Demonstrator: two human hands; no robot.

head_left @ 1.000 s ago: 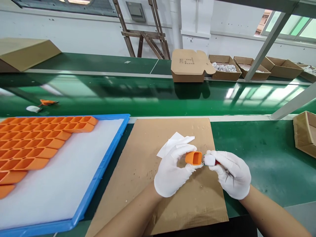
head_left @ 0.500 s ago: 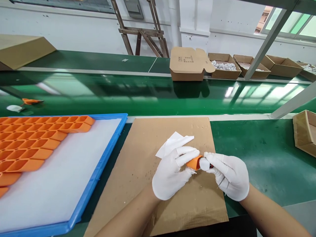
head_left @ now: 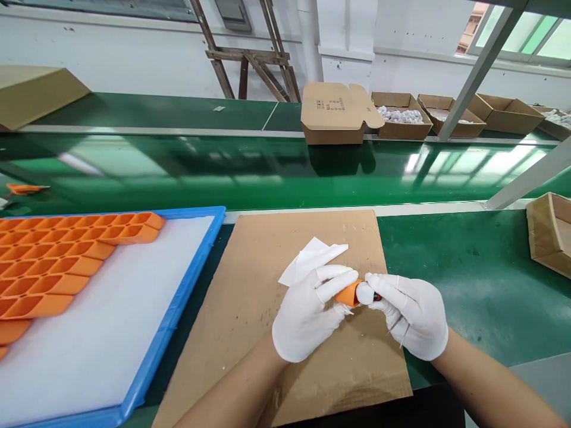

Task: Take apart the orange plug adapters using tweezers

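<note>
Both of my hands wear white gloves and meet over a brown cardboard sheet (head_left: 267, 279). My left hand (head_left: 307, 312) is closed round a small orange plastic shell (head_left: 347, 293). My right hand (head_left: 413, 312) pinches a small white and red part (head_left: 366, 293) against the shell's open end. A thin metal tool (head_left: 399, 331), possibly tweezers, also pokes out from under the right palm. A white cloth or paper (head_left: 312, 258) lies just behind my left hand.
A blue tray (head_left: 187, 285) with white lining holds several rows of orange shells (head_left: 66, 261) at the left. Beyond runs a green conveyor belt (head_left: 267, 169). Cardboard boxes (head_left: 334, 113) stand at the back, another box (head_left: 551, 232) at the right edge.
The shell has turned, so its open end no longer faces me. The white and red part now presses into it. Both hands sank slightly; the view drifted right.
</note>
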